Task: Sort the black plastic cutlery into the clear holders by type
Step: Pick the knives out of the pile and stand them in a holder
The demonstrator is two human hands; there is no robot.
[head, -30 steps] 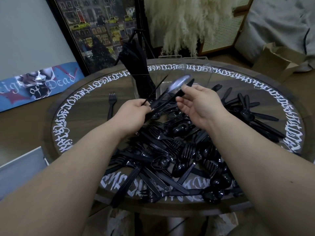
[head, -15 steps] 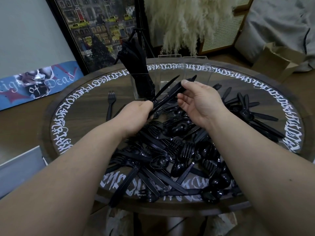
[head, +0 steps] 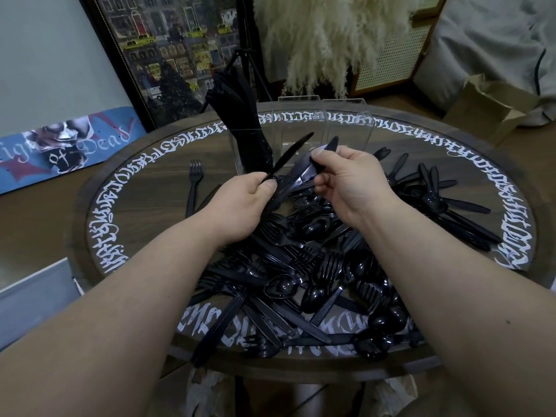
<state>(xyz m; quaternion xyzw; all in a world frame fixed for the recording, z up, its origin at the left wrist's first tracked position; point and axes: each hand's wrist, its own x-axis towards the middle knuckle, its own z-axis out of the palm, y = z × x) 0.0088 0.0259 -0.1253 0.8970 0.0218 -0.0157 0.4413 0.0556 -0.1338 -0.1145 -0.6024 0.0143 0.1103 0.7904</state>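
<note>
Round table [head: 144, 206]: left hand [head: 240, 206] grip pinches knife [head: 288, 158] handle.

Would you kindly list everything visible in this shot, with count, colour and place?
cutlery pile: many pieces, black, table centre and right
lone fork: one, black, left of pile
clear holders: three, transparent, far side; leftmost packed with black cutlery
table: one, brown with white lettering
framed picture: one, behind table
skateboard deck: one, blue, left
pampas grass: cream, behind
cardboard box: one, brown, right
left hand: grips a knife
right hand: holds black cutlery pieces
</note>
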